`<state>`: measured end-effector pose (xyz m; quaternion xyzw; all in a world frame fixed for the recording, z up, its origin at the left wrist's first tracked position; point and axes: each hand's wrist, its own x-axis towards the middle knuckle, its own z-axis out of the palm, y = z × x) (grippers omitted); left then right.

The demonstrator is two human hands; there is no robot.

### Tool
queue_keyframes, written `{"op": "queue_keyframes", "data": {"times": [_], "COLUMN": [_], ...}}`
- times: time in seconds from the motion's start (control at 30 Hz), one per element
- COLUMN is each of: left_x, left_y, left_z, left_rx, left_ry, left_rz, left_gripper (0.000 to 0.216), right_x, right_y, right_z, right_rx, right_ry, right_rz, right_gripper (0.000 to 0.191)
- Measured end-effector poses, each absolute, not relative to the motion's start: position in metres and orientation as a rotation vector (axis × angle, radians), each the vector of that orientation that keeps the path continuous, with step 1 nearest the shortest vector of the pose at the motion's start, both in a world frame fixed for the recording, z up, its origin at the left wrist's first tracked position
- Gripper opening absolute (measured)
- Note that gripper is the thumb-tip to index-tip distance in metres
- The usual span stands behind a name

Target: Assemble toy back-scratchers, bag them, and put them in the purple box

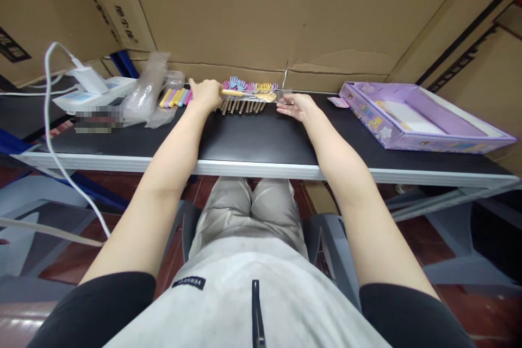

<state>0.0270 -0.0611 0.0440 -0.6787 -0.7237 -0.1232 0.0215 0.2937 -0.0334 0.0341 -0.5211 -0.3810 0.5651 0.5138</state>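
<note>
A back scratcher (231,92) with a yellow handle and a yellow hand-shaped head lies level above the table, its head to the right. My left hand (207,95) is closed around its handle end. Clear plastic wrap (284,95) surrounds the head and reaches to my right hand (298,105), whose thumb and fingers pinch its far end. Behind and below lie several more back scratchers (234,82) in a row, with pink, blue and yellow heads and metal rods. Coloured handles (176,98) show left of my left hand, which partly covers the row.
Clear plastic bags (144,92) lie on the left of the black table (256,138), beside a white device (92,92) with a cable. An open purple box (432,138) stands on the right, a small pink card (338,102) beside it. Cardboard (261,16) walls the back.
</note>
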Motion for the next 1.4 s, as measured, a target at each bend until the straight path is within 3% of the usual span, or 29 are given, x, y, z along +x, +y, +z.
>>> {"op": "queue_keyframes", "data": {"times": [0.5, 0.7, 1.17, 1.4], "left_x": [0.018, 0.020, 0.025, 0.033], "left_y": [-0.058, -0.059, -0.068, -0.069], "left_z": [0.042, 0.043, 0.048, 0.040], "left_rx": [-1.940, -1.868, -1.925, -2.201], "left_ry": [-2.426, -2.506, -2.557, -2.123], "left_rz": [-0.398, -0.390, -0.319, -0.446], "left_gripper": [0.047, 0.069, 0.070, 0.063], "right_x": [0.287, 0.287, 0.288, 0.289], "right_y": [-0.050, -0.049, -0.046, -0.045], "right_z": [0.042, 0.039, 0.036, 0.035], "right_rx": [-1.517, -1.561, -1.531, -1.524], "right_ry": [-1.219, -1.293, -1.347, -1.323], "right_rz": [1.193, 1.145, 1.157, 1.141], "right_gripper": [0.029, 0.024, 0.023, 0.023]}}
